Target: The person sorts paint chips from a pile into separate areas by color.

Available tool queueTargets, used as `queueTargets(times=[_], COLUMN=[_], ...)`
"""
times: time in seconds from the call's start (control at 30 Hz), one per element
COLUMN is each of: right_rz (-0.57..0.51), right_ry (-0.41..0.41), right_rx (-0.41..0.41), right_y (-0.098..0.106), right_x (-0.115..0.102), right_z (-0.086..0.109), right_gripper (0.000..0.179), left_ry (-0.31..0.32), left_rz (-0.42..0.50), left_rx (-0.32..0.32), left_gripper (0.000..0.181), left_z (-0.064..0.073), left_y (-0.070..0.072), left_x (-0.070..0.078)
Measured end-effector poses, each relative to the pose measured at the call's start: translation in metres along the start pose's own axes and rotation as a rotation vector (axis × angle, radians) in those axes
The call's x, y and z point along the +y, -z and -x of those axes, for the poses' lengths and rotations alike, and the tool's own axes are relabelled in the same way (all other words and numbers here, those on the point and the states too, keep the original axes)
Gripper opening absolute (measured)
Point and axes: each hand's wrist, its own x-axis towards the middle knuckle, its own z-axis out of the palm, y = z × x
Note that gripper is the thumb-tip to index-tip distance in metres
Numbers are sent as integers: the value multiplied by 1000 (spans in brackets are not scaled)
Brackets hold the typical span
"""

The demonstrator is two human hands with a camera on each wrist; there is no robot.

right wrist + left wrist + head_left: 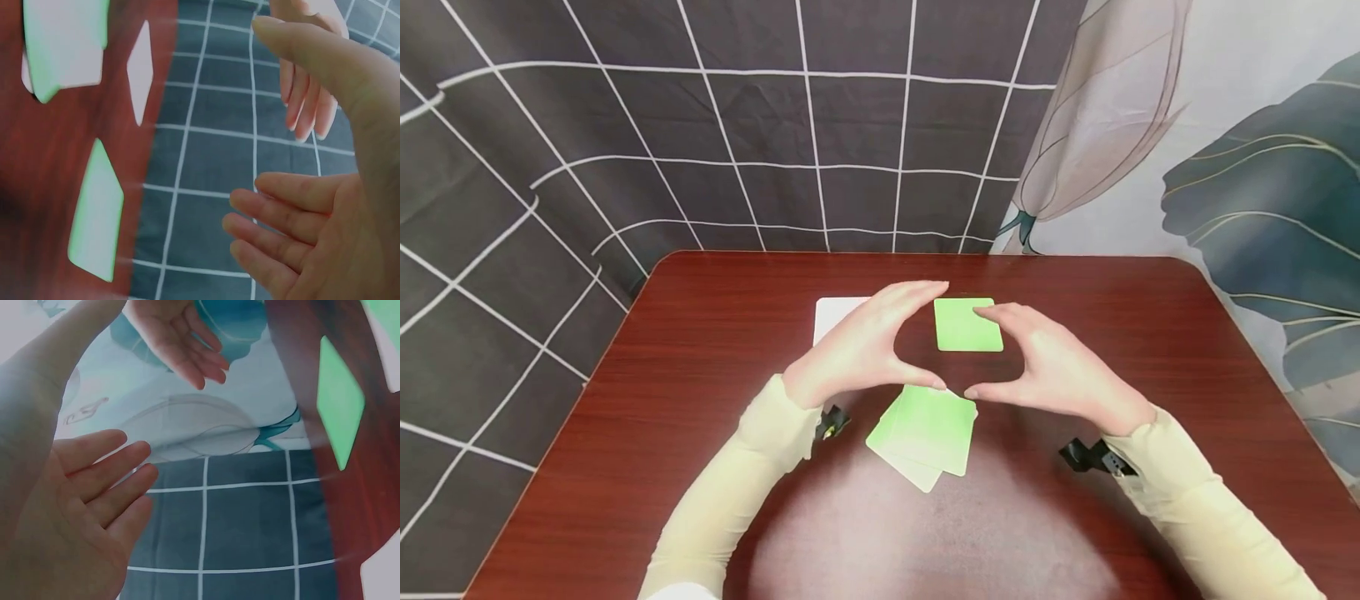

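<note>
Both hands hover over the table, palms facing each other, with nothing held. My left hand (pixel 867 343) has its thumb spread from its fingers, and the left wrist view shows those fingers (pixel 119 481) loosely extended. Opposite it, my right hand (pixel 1051 360) takes a similar shape, its fingers (pixel 281 231) relaxed in the right wrist view. Below and nearer me lies a loose, fanned pile of green cards (pixel 927 433), with white showing at some edges. Farther back is a single green card (pixel 962 327), partly behind the right fingertips. A white card (pixel 833 317) is partly hidden by the left hand.
The cards lie on a reddish-brown wooden table (pixel 715 333). A dark cloth with a white grid (pixel 760 125) hangs behind and to the left. At the right hangs a pale leaf-patterned curtain (pixel 1120 167). Small black devices (pixel 1097 458) sit at both wrists.
</note>
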Motion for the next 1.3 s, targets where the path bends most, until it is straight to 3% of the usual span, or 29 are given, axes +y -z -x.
queueTargets(times=[0.47, 0.77, 0.97, 1.3], right_rz=[-50, -48, -31, -16], right_ry=[39, 38, 31, 36], right_rx=[-98, -112, -117, -97], right_y=[-40, -60, -71, -79], right_x=[-9, -11, -13, -15], right_z=[24, 34, 40, 41], right_gripper=[102, 107, 110, 89], left_ry=[90, 117, 131, 133], left_rz=[-34, -19, -44, -59], left_rx=[-208, -299, -396, -388], left_gripper=[103, 105, 105, 96], left_z=[40, 53, 58, 59], left_y=[-35, -56, -65, -68], left_x=[-6, -10, -10, -10])
